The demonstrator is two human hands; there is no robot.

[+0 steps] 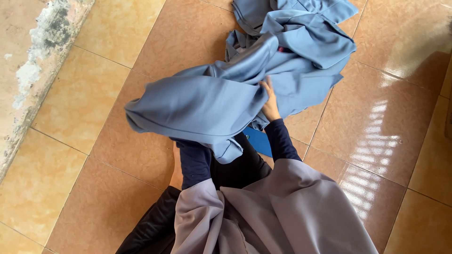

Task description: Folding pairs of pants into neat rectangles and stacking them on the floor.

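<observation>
- The big, soft, grey-blue cloth garment (pixel 207 101) lies bunched up on the shiny orange floor tiles (pixel 386 122), in the middle of the view and reaching up to 12 o'clock.
- The right hand (pixel 270 101) is pressed flat against the cloth, fingers pointing up to 12 o'clock. It touches the cloth, but I cannot tell if it pinches any of it.
- The left hand is hidden under a fold of the cloth at about 9 o'clock from the right hand. Only its dark blue sleeve (pixel 195 162) shows, so I cannot tell if it is open or closed.
- A flat bright blue thing (pixel 259 140) peeks out just under the cloth, between the two sleeves.
- A loose grey-purple cloth (pixel 278 211) hangs down at 6 o'clock, close to the camera.
- A rough, worn concrete edge (pixel 33 70) runs along the floor at 10 o'clock.
</observation>
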